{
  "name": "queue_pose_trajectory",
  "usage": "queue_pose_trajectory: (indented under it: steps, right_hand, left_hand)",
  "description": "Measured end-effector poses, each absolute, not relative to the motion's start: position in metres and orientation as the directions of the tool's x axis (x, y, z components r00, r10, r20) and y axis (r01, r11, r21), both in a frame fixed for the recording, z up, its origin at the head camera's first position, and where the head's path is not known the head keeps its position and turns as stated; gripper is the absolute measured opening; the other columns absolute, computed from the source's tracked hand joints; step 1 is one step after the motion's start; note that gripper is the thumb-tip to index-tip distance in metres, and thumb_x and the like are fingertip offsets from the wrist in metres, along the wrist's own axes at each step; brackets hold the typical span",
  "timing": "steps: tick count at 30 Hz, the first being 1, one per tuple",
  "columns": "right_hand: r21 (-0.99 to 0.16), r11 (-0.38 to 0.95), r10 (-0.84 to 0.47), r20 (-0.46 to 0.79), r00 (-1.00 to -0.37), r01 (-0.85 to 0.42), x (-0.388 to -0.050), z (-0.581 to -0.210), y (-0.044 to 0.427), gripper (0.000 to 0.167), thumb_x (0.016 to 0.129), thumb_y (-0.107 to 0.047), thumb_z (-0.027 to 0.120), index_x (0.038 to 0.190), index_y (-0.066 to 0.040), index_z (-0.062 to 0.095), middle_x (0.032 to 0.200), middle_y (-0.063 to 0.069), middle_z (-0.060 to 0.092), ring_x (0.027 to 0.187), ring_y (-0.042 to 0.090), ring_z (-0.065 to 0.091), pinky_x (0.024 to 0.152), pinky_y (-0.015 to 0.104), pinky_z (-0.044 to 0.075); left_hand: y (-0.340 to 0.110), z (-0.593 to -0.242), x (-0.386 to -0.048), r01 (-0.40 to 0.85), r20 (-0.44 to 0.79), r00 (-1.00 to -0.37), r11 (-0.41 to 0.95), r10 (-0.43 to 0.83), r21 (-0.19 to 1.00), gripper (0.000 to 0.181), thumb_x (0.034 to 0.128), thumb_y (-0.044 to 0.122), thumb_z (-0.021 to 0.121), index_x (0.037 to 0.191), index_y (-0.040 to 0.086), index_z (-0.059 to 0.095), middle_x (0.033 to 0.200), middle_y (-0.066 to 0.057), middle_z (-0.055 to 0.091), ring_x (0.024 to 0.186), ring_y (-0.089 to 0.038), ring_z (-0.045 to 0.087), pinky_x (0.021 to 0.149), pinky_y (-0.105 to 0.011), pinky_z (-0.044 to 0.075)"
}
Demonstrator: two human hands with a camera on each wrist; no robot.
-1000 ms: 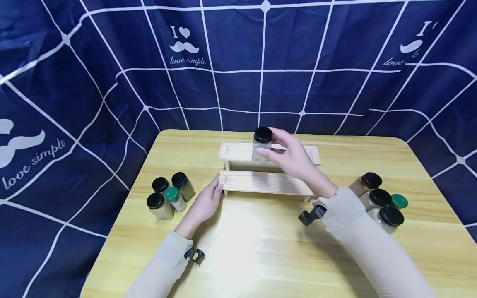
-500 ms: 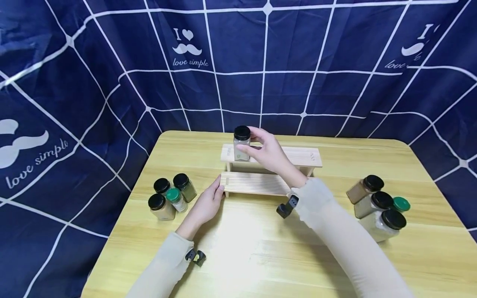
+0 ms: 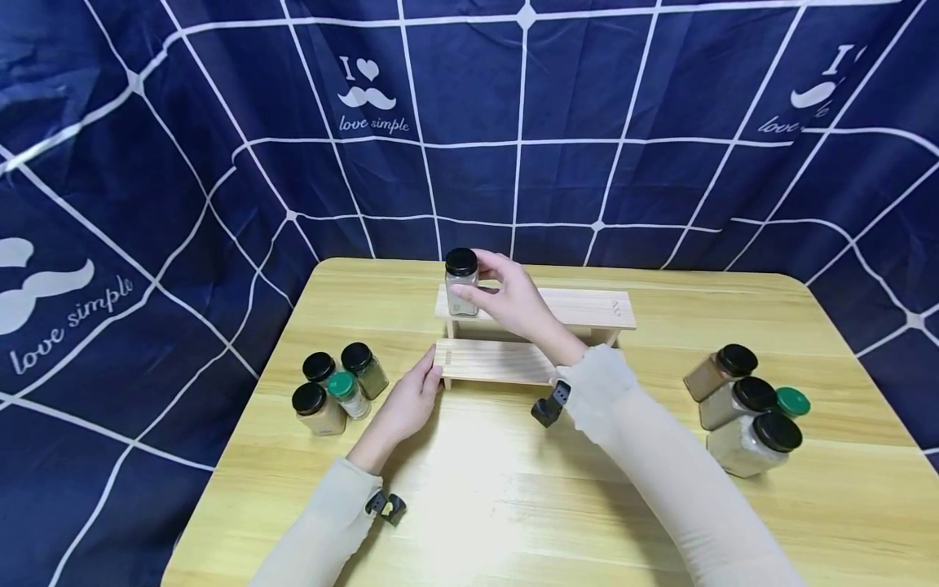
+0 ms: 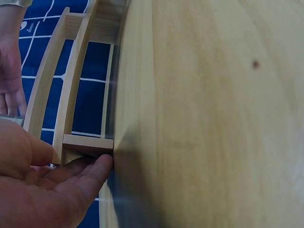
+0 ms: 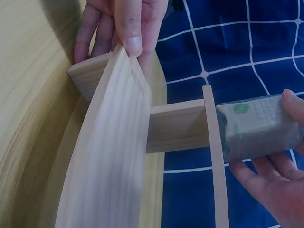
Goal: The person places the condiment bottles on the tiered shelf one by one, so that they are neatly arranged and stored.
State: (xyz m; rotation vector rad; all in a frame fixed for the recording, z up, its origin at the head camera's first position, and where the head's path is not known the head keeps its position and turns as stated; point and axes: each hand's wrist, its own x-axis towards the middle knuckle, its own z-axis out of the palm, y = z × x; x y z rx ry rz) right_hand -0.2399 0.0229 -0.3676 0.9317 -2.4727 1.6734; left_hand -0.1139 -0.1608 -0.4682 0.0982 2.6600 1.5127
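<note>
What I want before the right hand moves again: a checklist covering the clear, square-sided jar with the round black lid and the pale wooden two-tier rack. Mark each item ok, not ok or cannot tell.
1. Right hand gripping the clear, square-sided jar with the round black lid: ok.
2. Jar upright in the head view: ok.
3. Jar placed within the left end of the pale wooden upper shelf: ok.
4. Jar's base fully seated on that shelf: cannot tell.
5. Left hand holding the left end of the pale wooden lower shelf: ok.
6. Lid screwed tight: cannot tell.
</note>
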Motion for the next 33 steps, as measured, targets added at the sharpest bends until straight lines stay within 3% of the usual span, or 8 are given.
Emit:
queue_pose_trajectory:
  steps: [6, 11, 20, 27, 33]
  right_hand:
    - [-0.866, 0.228, -0.447, 0.314, -0.838, -0.446, -0.236, -0.368, 0.025, 0.055, 0.094, -0.013, 0.081, 0.144, -0.005, 0.06, 0.127, 0.018, 0.07, 0.118, 0.034, 0.07, 0.104, 0.047, 0.061]
    - [-0.9, 0.216, -0.425, 0.263, -0.866, -0.379, -0.23, -0.366, 0.037, 0.069, 0.093, -0.016, 0.082, 0.154, -0.009, 0.05, 0.134, 0.017, 0.065, 0.125, 0.032, 0.066, 0.108, 0.045, 0.059]
    - [-0.936, 0.215, -0.365, 0.188, -0.912, -0.279, -0.209, -0.374, 0.084, 0.067, 0.094, -0.013, 0.081, 0.153, -0.01, 0.051, 0.135, 0.019, 0.064, 0.131, 0.034, 0.064, 0.114, 0.039, 0.056]
    - [-0.938, 0.201, -0.33, 0.206, -0.921, -0.282, -0.183, -0.379, 0.12, 0.067, 0.093, -0.01, 0.081, 0.153, -0.006, 0.05, 0.137, 0.025, 0.063, 0.131, 0.039, 0.063, 0.113, 0.04, 0.055]
    - [-0.921, 0.217, -0.312, 0.249, -0.917, -0.324, -0.159, -0.38, 0.156, 0.068, 0.093, -0.006, 0.08, 0.153, -0.003, 0.05, 0.137, 0.025, 0.061, 0.129, 0.024, 0.063, 0.113, 0.033, 0.055]
  left_hand:
    - [-0.161, -0.467, -0.112, 0.015, -0.033, -0.996, 0.541, 0.078, 0.841, 0.056, 0.1161, 0.024, 0.037, 0.167, 0.005, 0.025, 0.168, -0.019, 0.038, 0.144, -0.038, 0.053, 0.125, -0.052, 0.04]
    - [-0.162, -0.467, -0.109, -0.012, -0.051, -0.997, 0.533, 0.059, 0.846, 0.056, 0.1163, 0.026, 0.037, 0.167, 0.005, 0.023, 0.168, -0.02, 0.036, 0.138, -0.038, 0.059, 0.126, -0.052, 0.039]
    - [-0.163, -0.466, -0.109, -0.016, -0.063, -0.995, 0.489, 0.079, 0.872, 0.056, 0.1168, 0.024, 0.035, 0.168, 0.004, 0.02, 0.171, -0.021, 0.03, 0.137, -0.038, 0.06, 0.12, -0.048, 0.045]
    - [-0.162, -0.465, -0.109, 0.005, -0.051, -0.993, 0.481, 0.103, 0.877, 0.056, 0.1168, 0.022, 0.034, 0.167, 0.002, 0.019, 0.171, -0.022, 0.028, 0.14, -0.039, 0.057, 0.119, -0.048, 0.046]
    - [-0.16, -0.465, -0.111, 0.0, -0.065, -0.99, 0.459, 0.126, 0.888, 0.056, 0.1169, 0.021, 0.033, 0.167, 0.003, 0.017, 0.172, -0.022, 0.026, 0.144, -0.039, 0.053, 0.118, -0.046, 0.048]
